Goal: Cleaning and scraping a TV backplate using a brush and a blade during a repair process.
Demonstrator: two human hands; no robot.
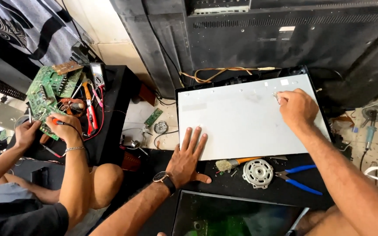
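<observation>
White panel [241, 118] lies flat on black mat, centre of view. Left hand [188, 159] presses on its lower edge, fingers spread apart. Right hand [297, 107] near upper right corner, fingers pinched together on small metallic bit [277, 96]. Risk: panel may slide if left hand lifts; tiny bit may drop. Blue pliers [298, 177] nearby; co-worker's hand [64, 126] probes green circuit board [44, 94].

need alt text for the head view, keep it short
A person's left hand presses flat on a white panel while the right hand pinches something small near its top edge. Beside them, a co-worker probes a green circuit board.
</observation>
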